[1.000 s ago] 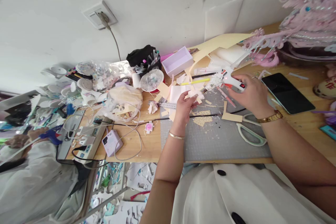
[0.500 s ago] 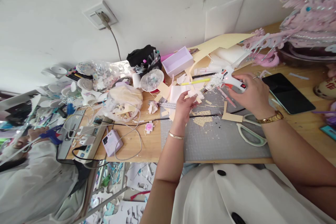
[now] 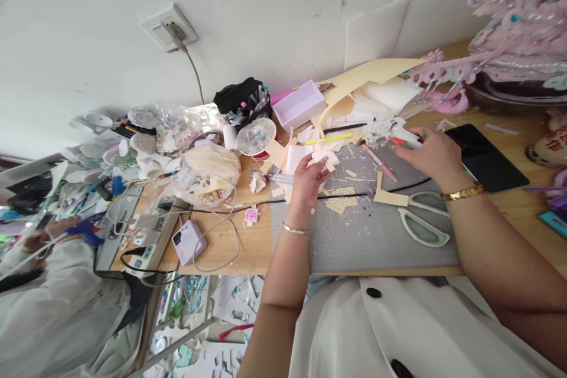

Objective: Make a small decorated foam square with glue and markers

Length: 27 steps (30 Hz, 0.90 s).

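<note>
My left hand [image 3: 306,182] is closed in a pinch on a small white paper piece [image 3: 326,157], held above the grey cutting mat [image 3: 381,242]. At the mat's back right, my right hand [image 3: 436,156] has its fingers around the handle of a white hot glue gun [image 3: 404,132] with an orange trigger. The gun lies low, its nozzle towards the white scraps. A pink pen [image 3: 380,162] and a yellow stick [image 3: 330,138] lie between the hands. Nearer me are scissors [image 3: 424,229] with pale handles and a cream card piece [image 3: 390,196].
Right of my right hand lies a black phone [image 3: 491,156]. A lilac box [image 3: 300,105], a pen holder [image 3: 245,103] and a bowl [image 3: 257,137] stand at the back. A black cord [image 3: 266,201] crosses the mat. At far left sits another person [image 3: 66,301].
My right hand has moved right with the glue gun, which is lower and flatter now. The left hand keeps its pinch on the white piece, almost in place.
</note>
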Tool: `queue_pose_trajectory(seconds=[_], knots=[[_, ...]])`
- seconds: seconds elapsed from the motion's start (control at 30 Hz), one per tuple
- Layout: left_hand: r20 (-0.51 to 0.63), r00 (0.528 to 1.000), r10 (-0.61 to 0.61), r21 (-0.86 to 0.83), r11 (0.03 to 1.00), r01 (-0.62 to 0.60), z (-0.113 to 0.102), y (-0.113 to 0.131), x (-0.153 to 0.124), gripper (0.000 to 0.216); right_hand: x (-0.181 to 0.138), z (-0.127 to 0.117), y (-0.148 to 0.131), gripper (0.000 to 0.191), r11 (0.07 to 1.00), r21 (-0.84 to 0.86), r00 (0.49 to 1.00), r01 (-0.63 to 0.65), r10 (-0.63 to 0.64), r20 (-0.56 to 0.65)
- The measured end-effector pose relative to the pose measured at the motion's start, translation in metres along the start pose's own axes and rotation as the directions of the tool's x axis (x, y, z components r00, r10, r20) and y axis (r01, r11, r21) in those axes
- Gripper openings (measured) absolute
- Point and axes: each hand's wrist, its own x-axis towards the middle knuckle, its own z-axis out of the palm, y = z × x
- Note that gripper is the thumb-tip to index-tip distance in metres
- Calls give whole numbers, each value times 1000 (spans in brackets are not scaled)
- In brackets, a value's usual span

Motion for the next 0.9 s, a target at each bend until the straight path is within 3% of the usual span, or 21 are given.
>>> queue_pose_trajectory(seconds=[0.23, 0.37, 0.43, 0.53, 0.6, 0.7, 0.9], knots=[[-15, 1000, 15, 29, 999, -14, -1, -2, 1, 49, 3, 16, 5, 40, 991, -57, 993, 118, -117, 25], [-8, 1000, 30, 34, 999, -29, -2, -2, 1, 49, 6, 20, 12, 46, 985, -35, 985, 169, -168, 32], [-3, 999, 34, 41, 999, -34, -2, -2, 1, 48, 4, 17, 10, 49, 979, -26, 977, 203, -204, -56], [-1, 999, 37, 54, 998, -37, -3, -3, 1, 47, -7, 17, -3, 32, 951, 1, 937, 308, -303, -173], [-3, 999, 37, 57, 998, -37, -3, -3, 2, 47, -18, 24, -15, 15, 927, 70, 929, 369, -367, -43], [-11, 999, 46, 62, 997, -45, -3, -3, 2, 46, -35, 39, -33, 12, 921, 58, 909, 385, -389, 147], [-9, 999, 52, 61, 997, -51, -4, -3, 3, 45, -44, 56, -43, 22, 937, -33, 929, 349, -341, 145]])
